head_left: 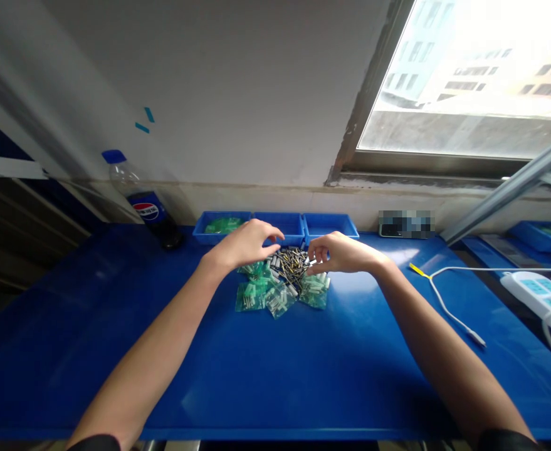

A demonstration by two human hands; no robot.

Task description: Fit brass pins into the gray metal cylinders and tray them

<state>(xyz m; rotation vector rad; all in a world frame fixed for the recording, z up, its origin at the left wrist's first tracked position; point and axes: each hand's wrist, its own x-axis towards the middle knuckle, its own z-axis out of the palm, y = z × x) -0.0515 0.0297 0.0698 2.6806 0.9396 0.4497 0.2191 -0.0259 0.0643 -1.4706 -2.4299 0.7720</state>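
Note:
On the blue table a heap of small metal pins (292, 265), dark, silver and brass-toned, lies between my hands. My left hand (251, 243) hovers over the heap's left side, fingers apart and nothing visible in them. At the right side is my right hand (343, 252), its fingers loosely curled and the thumb apart from them; no held part shows. Small plastic bags of pale cylindrical pieces rest in front of the heap: a green bag (251, 296) at left, a clear bag (279, 299) in the middle, another green bag (314, 292) at right.
Behind the heap stand three blue bins: a left bin (200, 233) with green bags, a middle bin (290, 223) and a right bin (330, 225). A cola bottle (150, 210) is at left. To the right are a phone (405, 224), a white cable (449, 313) and a power strip (533, 300).

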